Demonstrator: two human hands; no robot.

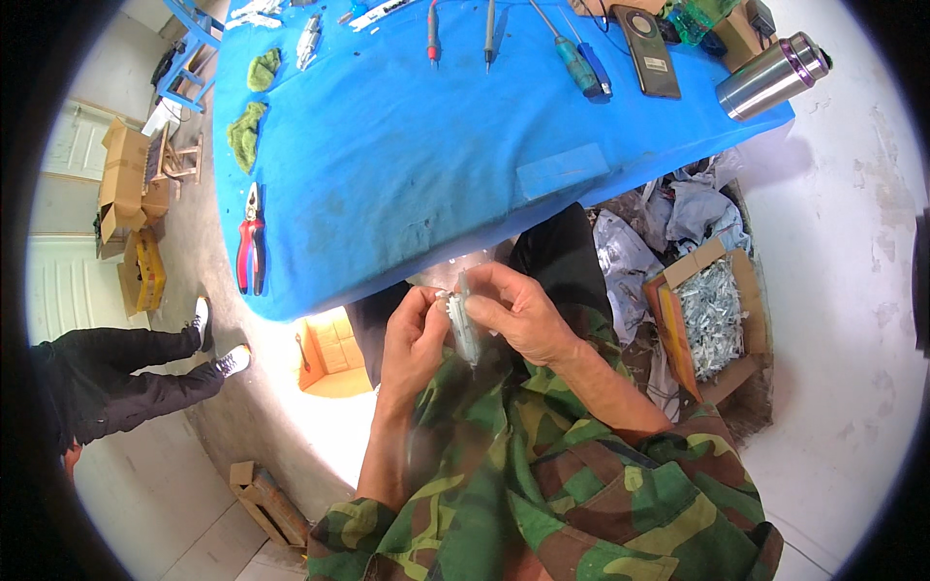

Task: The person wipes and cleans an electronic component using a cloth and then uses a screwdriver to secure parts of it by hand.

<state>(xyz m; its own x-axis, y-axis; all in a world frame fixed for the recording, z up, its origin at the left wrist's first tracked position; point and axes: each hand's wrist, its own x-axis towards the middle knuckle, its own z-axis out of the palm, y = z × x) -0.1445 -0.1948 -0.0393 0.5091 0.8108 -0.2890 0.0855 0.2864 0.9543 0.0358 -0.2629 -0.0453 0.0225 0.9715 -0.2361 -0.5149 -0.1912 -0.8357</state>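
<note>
In front of my lap, just below the table's near edge, both hands meet at a small, long, pale grey part (466, 334). My left hand (409, 339) pinches its upper left side between thumb and fingers. From the other side my right hand (523, 317) grips the same part, thumb laid across its top. The part tapers to a thin tip pointing down toward my camouflage clothing. Its fine detail is too small to make out, and my fingertips cover its upper end.
A blue-covered table (387, 174) carries red-handled pliers (250, 254), green cloths (245, 137), a teal screwdriver (577, 68), two probes, a phone (647, 58) and a steel flask (770, 77). At right sits a carton (733, 387) of silvery pieces. Another person's legs (126, 378) show at left.
</note>
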